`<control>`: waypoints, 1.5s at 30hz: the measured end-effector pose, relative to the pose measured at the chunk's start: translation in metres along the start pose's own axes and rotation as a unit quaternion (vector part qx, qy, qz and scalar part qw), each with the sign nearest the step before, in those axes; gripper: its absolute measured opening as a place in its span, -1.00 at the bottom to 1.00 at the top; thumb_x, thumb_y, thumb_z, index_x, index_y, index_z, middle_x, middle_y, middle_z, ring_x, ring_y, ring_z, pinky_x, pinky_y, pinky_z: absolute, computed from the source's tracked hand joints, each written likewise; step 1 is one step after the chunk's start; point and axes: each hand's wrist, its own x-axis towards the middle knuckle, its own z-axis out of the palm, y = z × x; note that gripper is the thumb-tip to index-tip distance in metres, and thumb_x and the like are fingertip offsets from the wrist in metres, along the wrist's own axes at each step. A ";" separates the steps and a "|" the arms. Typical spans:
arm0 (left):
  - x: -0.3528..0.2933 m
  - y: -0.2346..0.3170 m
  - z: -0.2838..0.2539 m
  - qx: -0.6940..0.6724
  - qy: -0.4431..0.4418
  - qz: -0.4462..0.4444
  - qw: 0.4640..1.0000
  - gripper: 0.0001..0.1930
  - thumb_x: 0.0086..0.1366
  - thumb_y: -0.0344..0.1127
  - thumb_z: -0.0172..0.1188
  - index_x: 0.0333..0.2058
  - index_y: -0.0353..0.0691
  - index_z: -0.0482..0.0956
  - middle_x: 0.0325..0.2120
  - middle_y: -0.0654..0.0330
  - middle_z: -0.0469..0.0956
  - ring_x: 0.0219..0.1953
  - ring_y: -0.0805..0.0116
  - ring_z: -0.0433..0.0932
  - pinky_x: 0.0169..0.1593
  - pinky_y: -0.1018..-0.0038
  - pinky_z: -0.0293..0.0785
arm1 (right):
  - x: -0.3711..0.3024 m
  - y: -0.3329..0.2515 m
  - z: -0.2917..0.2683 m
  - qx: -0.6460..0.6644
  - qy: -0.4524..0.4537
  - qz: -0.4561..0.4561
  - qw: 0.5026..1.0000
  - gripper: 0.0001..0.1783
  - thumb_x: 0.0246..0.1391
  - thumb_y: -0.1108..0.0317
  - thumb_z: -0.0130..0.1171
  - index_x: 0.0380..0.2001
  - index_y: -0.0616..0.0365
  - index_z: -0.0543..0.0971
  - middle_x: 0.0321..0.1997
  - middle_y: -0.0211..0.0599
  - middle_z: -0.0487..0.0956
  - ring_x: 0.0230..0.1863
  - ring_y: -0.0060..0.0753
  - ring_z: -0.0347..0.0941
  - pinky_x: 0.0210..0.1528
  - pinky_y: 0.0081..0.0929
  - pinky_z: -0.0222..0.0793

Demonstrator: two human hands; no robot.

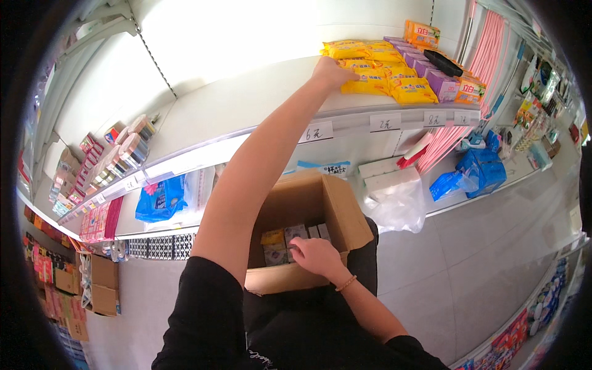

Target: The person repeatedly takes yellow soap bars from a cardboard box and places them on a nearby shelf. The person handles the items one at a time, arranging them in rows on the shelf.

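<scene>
My left hand (332, 72) reaches up onto the white shelf (246, 105) and touches the nearest of several yellow packets (365, 82) stacked there; its fingers look flat on the packet, not wrapped round it. Purple packets (431, 77) and orange boxes (422, 32) lie behind the yellow ones. My right hand (316, 255) is down inside an open cardboard box (336, 209) held at my lap, fingers curled on the small yellow and grey packets (285, 240) at its bottom.
Price tags (385, 122) line the shelf edge. The lower shelf carries blue bags (161, 198), white tissue packs (387, 176) and a clear plastic bag (398, 203). Small boxed goods (120, 154) fill the left end. More cartons (102, 283) stand on the floor at left. Pink items (484, 68) hang at right.
</scene>
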 end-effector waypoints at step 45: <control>-0.389 -0.181 -0.044 -0.356 -0.030 -0.185 0.915 -0.72 0.40 -0.15 0.22 -0.24 -0.31 0.62 -0.56 0.36 0.55 -0.53 0.63 0.47 -0.42 0.62 0.40 | 0.013 -0.030 -0.045 0.360 0.000 0.170 0.917 -0.73 0.29 0.22 0.21 -0.21 0.25 0.61 -0.46 -0.43 0.62 -0.55 -0.71 0.38 -0.47 -0.70 0.30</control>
